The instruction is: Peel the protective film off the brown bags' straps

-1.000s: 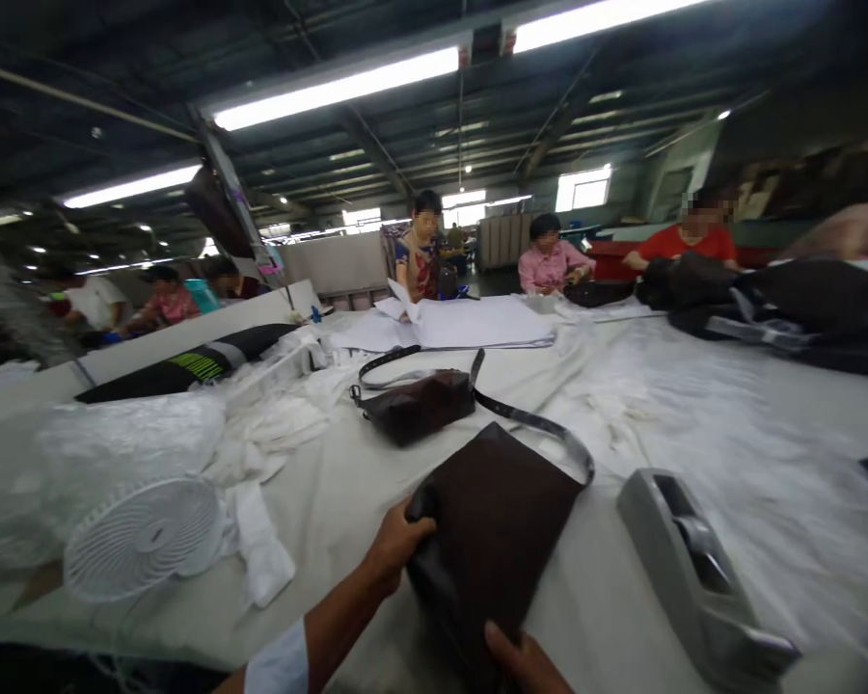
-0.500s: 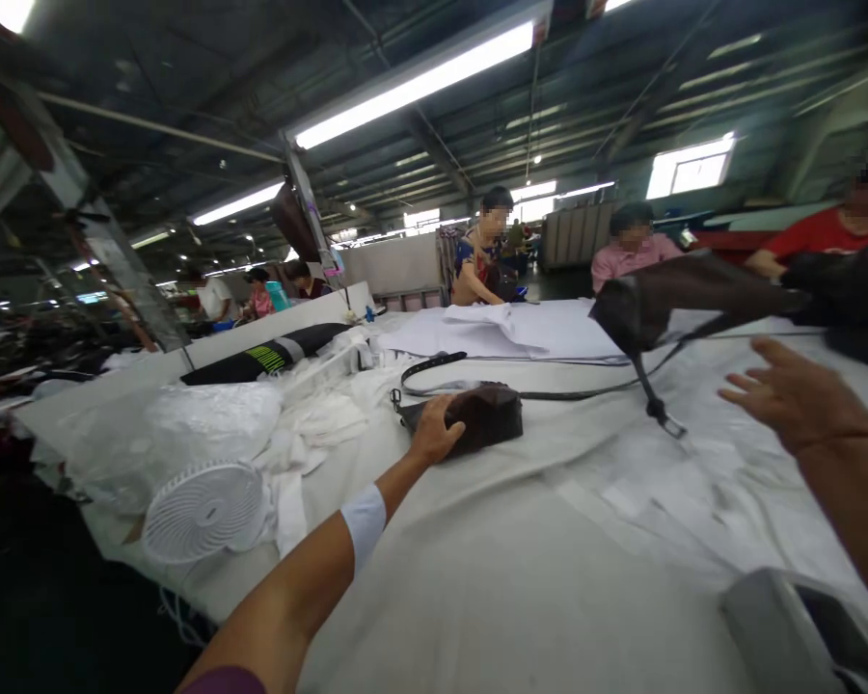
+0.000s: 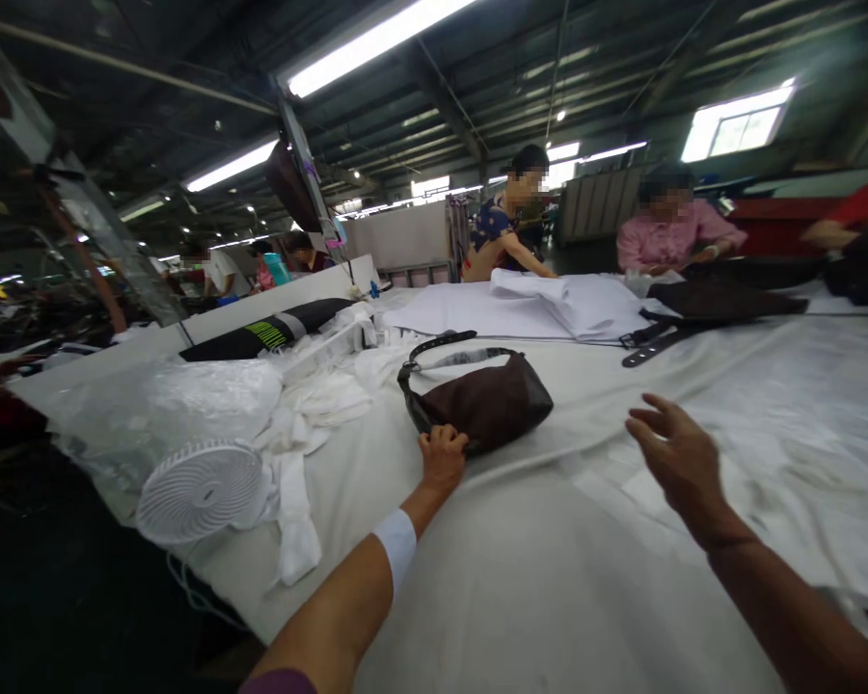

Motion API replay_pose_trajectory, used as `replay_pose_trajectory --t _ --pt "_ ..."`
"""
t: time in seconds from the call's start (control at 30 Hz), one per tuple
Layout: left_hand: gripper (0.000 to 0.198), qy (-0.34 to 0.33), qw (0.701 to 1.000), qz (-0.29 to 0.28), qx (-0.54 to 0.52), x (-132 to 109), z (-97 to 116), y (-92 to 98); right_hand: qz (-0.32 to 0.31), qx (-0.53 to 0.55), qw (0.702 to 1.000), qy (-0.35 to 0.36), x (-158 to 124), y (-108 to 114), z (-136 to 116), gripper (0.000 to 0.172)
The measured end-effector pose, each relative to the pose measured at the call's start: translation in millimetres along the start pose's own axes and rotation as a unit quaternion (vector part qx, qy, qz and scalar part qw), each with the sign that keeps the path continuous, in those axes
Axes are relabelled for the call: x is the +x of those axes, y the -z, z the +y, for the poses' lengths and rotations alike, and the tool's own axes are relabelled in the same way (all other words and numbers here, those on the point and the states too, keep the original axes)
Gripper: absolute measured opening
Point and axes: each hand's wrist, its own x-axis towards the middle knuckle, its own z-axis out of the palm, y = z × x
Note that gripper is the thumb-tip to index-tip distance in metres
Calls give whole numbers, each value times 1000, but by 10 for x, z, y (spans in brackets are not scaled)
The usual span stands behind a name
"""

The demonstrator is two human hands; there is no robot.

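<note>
A dark brown handbag (image 3: pixel 488 400) with black ends lies on the white-covered table (image 3: pixel 477 559), its strap (image 3: pixel 434 349) looped at the back. My left hand (image 3: pixel 444 457) grips the bag's near lower edge, fingers bent over it. To the right, my right hand (image 3: pixel 676 463) is in the air above the table, fingers partly bent and apart, holding nothing. Beyond it, a second dark brown bag (image 3: pixel 730 297) lies flat, its strap with punched holes (image 3: pixel 655 347) trailing toward me.
White sheets (image 3: pixel 463 306) cover the table's far side, where co-workers stand or sit. On the left are a white fan (image 3: pixel 203 492), a clear plastic bag (image 3: pixel 180 395), crumpled white material (image 3: pixel 325 414) and a black roll (image 3: pixel 267 330). Clear plastic (image 3: pixel 802 414) spreads at right.
The second bag, in the air before, now lies flat at the far right. The near bag has turned up more to view, and my left hand has shifted to its lower edge. My right hand moved left.
</note>
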Motion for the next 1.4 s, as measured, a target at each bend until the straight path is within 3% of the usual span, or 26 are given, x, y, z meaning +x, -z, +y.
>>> replay_pose_trajectory --t 0.13,0.2,0.27,0.33,0.4,0.47,0.5,0.57,0.63,0.67,0.77,0.83,0.9,0.97,1.03,1.1,1.17,1.3,1.4 --pt "21 -68 997 -22 -22 -768 113 -210 26 -28 981 193 -213 -301 -670 49" --pt "24 -74 995 -52 -51 -1149 194 -228 51 -33 968 244 -268 -363 -956 53" --pt "32 -98 988 -63 -103 -1476 315 -128 3 -53 959 280 -271 -427 -1109 60" --pt "38 -160 974 -30 -159 -1646 448 111 -117 -99 942 300 -248 -531 -1108 64" --pt "41 -209 961 49 -176 -1563 532 450 -246 -157 912 287 -242 -665 -1004 63" --pt "50 -179 963 138 -146 -1227 520 792 -317 -201 887 268 -278 -783 -878 61" --pt "62 -144 971 151 -120 -1002 475 932 -333 -213 879 268 -311 -821 -829 59" --pt "72 -86 988 101 -80 -559 340 1113 -340 -213 872 281 -384 -837 -775 56" --pt "49 -85 992 1 -88 -275 206 1159 -343 -197 873 286 -440 -768 -771 55" --pt "38 -85 990 -15 -111 -225 160 1143 -346 -185 876 279 -456 -707 -777 56" --pt "19 -50 965 54 -253 -411 122 1040 -340 -134 912 187 -467 -458 -793 63" --pt "11 3 915 102 -391 -699 135 989 -327 -81 936 97 -485 -283 -789 70" --pt "14 72 823 136 -547 -1003 133 971 -313 -70 945 64 -537 -139 -779 74" --pt "28 141 683 143 -702 -1278 100 970 -275 -124 948 99 -622 -44 -765 74" --pt "38 202 536 107 -813 -1526 37 958 -221 -195 945 140 -718 5 -736 71" --pt "41 251 434 59 -863 -1771 -34 927 -175 -239 944 143 -806 18 -680 64" --pt "40 280 386 36 -878 -2034 -84 882 -147 -243 949 134 -888 7 -598 54" --pt "37 291 359 43 -886 -2633 -96 797 -110 -132 977 126 -1152 -55 -461 48" --pt "38 350 334 55 -873 -3060 -119 715 -154 6 985 77 -1460 -132 -444 50"
